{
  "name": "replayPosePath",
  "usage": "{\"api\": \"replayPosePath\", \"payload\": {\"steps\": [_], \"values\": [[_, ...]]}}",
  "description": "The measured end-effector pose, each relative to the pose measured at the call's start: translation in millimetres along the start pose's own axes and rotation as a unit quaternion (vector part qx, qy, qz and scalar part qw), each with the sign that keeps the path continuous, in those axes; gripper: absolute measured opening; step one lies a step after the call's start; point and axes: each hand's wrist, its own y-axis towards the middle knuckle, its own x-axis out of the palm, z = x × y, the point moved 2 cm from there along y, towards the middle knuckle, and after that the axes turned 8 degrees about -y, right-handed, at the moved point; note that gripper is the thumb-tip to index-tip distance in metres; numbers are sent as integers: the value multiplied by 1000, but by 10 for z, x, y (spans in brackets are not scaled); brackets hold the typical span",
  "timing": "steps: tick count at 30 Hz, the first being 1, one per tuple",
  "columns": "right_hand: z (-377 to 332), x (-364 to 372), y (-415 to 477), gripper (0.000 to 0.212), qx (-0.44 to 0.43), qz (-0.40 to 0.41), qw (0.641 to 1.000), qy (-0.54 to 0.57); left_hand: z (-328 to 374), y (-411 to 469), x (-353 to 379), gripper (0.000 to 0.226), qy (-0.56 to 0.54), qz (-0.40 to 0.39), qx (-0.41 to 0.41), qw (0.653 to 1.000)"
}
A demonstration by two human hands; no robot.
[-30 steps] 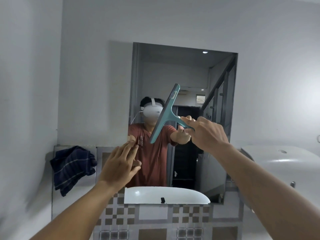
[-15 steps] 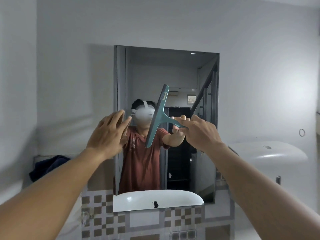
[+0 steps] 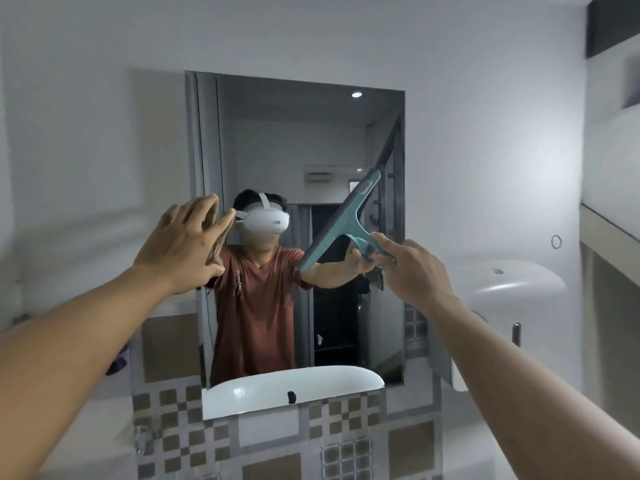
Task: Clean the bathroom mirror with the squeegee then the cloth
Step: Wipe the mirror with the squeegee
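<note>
- you are working the squeegee point(image 3: 341, 221) step: keep the blade flat on the mirror point(image 3: 298, 140) and pull in overlapping strokes with even pressure.
- your right hand point(image 3: 414, 271) is gripping the squeegee's handle, blade tilted before the mirror's right half; whether it is touching the glass is unclear.
- your left hand point(image 3: 183, 244) is open, fingers spread at the mirror's left edge, well apart from the squeegee.
- the cloth is not showing.

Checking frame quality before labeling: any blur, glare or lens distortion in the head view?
Head view: soft motion blur overall, strongest at the left wall and tiles; wide-angle lens bows the mirror edges; ceiling light reflects as a small hotspot; dim, flat lighting; squeegee in the right hand and the open left hand are readable.
</note>
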Motion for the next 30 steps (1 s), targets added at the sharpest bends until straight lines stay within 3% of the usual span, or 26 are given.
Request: {"api": "replayPosePath", "payload": {"steps": [16,22,30], "values": [[-225,363,-588,46,144,-8,981,127,-6,16,46,111,-16,10,-1,1000],[-309,407,-653,51,135,-2,984,114,-8,10,42,111,-21,8,1,1000],[-353,534,-776,52,162,-12,969,185,-30,10,36,110,-24,13,11,1000]]}}
